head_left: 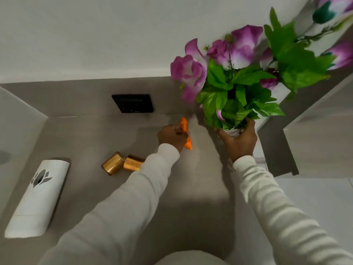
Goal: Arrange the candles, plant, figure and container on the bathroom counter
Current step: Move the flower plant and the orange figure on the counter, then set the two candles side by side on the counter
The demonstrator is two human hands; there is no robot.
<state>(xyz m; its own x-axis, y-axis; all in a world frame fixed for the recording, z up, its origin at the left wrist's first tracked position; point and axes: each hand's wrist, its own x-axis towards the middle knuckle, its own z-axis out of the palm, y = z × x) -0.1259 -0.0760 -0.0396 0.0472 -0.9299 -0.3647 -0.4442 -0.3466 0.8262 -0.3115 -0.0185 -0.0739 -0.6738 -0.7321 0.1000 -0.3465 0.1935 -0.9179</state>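
My right hand (241, 139) grips the small white pot of the plant (236, 81), an upright bunch of purple flowers and green leaves at the back right of the grey counter (181, 188). My left hand (172, 136) is closed around an orange figure (185, 124); its ends stick out above and below my fingers. Two gold candles (122, 163) lie on their sides, touching, left of my left sleeve. A white container (37, 199) with a grey flower mark lies flat at the front left.
A black wall plate (133, 103) sits on the grey backsplash behind the counter. A mirror (332, 25) at the upper right reflects the flowers. A grey ledge (315, 140) stands to the right. A dark round spot (3, 156) shows at the far left edge.
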